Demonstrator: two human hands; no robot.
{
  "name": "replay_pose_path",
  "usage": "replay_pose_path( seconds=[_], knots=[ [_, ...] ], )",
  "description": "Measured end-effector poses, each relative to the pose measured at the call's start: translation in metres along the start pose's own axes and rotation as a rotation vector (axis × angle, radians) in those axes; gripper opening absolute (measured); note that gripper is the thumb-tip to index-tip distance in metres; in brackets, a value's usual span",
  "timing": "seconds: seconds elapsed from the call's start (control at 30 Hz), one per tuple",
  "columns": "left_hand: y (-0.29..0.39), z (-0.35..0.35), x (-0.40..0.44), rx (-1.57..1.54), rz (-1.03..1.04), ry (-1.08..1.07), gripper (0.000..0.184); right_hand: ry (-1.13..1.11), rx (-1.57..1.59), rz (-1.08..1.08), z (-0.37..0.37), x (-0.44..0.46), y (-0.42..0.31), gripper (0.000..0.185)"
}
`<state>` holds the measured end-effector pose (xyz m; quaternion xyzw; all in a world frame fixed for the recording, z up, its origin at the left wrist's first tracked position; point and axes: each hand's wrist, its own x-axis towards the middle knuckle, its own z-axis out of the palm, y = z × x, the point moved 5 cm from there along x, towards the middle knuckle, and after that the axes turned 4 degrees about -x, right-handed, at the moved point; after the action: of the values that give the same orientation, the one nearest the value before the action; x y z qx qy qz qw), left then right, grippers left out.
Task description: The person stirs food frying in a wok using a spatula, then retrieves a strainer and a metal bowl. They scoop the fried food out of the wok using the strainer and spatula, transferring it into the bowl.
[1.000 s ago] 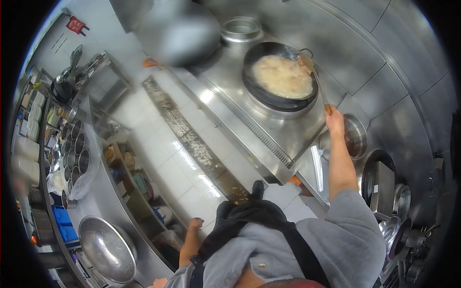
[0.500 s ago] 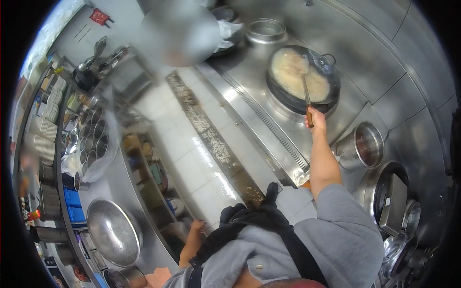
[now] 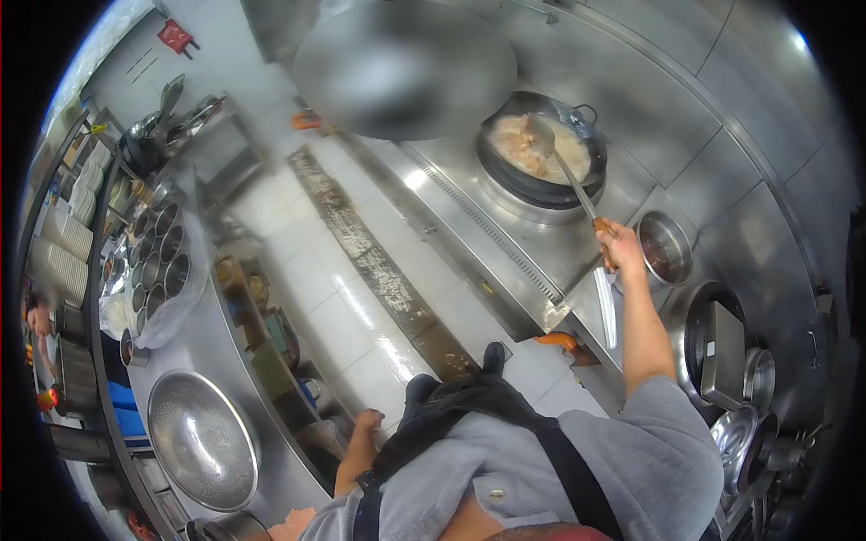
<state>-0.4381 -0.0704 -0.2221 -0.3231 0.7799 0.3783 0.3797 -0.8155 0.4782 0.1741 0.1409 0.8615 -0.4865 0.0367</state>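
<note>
My right hand (image 3: 619,245) is closed around the wooden handle of a long metal ladle (image 3: 568,173). The ladle's round head is in a black wok (image 3: 492,176) at the upper right, over pale cloudy liquid (image 3: 574,151). Pinkish-tan pieces of food (image 3: 516,146) gather around the head. Low at my side hangs my left hand (image 3: 368,419), beside the shelf under the left counter. Its fingers look loosely curled, and nothing shows in them.
A steel pot (image 3: 665,248) stands right of the wok. A large colander (image 3: 203,440) sits on the left counter (image 3: 298,469), behind several metal canisters (image 3: 161,243). A large blurred grey round shape (image 3: 406,68) covers the top middle. Stacked plates (image 3: 61,261) fill the left rack.
My right hand has drawn back toward the steel pot, with the ladle slanting more. Food pieces now show at the ladle's head. The blurred round shape looks larger and darker. My left hand stays put.
</note>
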Motion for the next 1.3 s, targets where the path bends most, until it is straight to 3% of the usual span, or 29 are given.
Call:
replay_pose_path(
  seconds=[0.17,0.23,0.37,0.43,0.67,0.7,0.83,1.03,1.17,1.3],
  knots=[
    [0.004,-0.002,0.000,0.118,0.116,-0.088,0.025,0.124,-0.463,-0.126,-0.049,-0.036,-0.020,0.045],
    [0.017,-0.011,-0.029,-0.034,-0.053,-0.020,0.026,0.209,-0.625,-0.367,-0.060,-0.051,-0.035,0.043],
    [0.004,-0.007,-0.016,-0.018,-0.077,-0.008,0.028,0.182,-0.779,-0.372,-0.081,-0.072,-0.052,0.041],
    [-0.018,0.005,0.022,0.225,0.171,-0.025,0.030,0.174,-0.823,-0.407,-0.080,-0.077,-0.058,0.036],
    [-0.020,0.021,0.031,0.053,0.059,-0.106,0.029,0.066,-1.110,-0.413,-0.021,-0.026,-0.032,0.030],
    [-0.028,0.030,0.045,0.050,0.146,-0.125,0.027,0.063,-1.144,-0.395,-0.010,-0.013,-0.024,0.033],
    [-0.034,0.046,0.061,-0.047,0.259,-0.161,0.025,0.057,-1.153,-0.329,0.031,0.031,-0.006,0.041],
    [-0.015,0.043,0.036,-0.018,0.141,-0.077,0.029,0.123,-1.118,-0.300,0.061,0.091,0.002,0.041],
    [-0.001,0.036,0.024,-0.057,0.010,-0.040,0.029,0.193,-1.024,-0.256,0.047,0.127,-0.009,0.038],
    [0.008,0.034,0.038,-0.047,0.143,-0.045,0.034,0.255,-0.858,-0.279,0.007,0.142,-0.013,0.035]
  ],
)
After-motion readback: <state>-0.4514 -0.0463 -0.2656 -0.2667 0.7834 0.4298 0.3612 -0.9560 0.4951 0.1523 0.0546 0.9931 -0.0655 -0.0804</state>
